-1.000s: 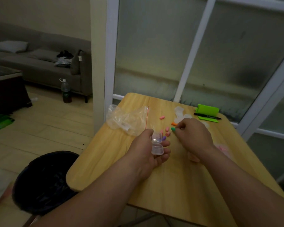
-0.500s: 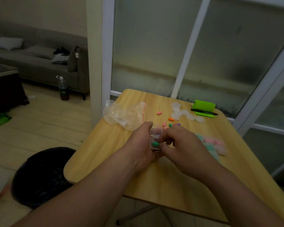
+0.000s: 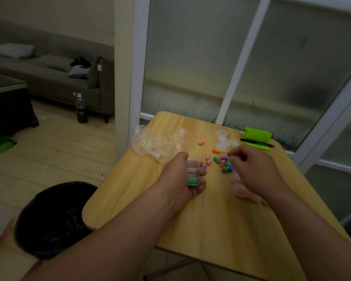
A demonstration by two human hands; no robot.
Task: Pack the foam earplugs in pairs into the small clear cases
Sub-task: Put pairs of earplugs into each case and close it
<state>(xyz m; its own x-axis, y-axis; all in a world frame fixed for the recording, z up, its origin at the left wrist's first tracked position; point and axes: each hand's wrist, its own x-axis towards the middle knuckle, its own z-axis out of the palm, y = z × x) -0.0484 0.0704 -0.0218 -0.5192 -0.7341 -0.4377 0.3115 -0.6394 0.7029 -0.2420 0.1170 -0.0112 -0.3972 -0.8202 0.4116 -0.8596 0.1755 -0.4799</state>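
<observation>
My left hand (image 3: 180, 179) holds a small clear case (image 3: 192, 172), hinged open, with one green earplug (image 3: 192, 181) lying in its lower half. My right hand (image 3: 251, 169) hovers just right of a loose heap of earplugs (image 3: 223, 162) in green, pink, purple and orange on the wooden table (image 3: 211, 216); its fingers are curled together and whether they pinch a plug is not visible. A lone pink earplug (image 3: 201, 142) and an orange earplug (image 3: 216, 151) lie farther back. Several empty clear cases (image 3: 223, 139) sit behind the heap.
A crumpled clear zip bag (image 3: 156, 141) lies at the table's left rear. A green block with a black pen (image 3: 256, 139) sits at the back right. Filled cases (image 3: 240, 189) are partly hidden under my right wrist. A black bin (image 3: 55, 218) stands on the floor to the left.
My right hand put a green earplug into the case and then drew back right to the heap. The left hand still holds the open case.
</observation>
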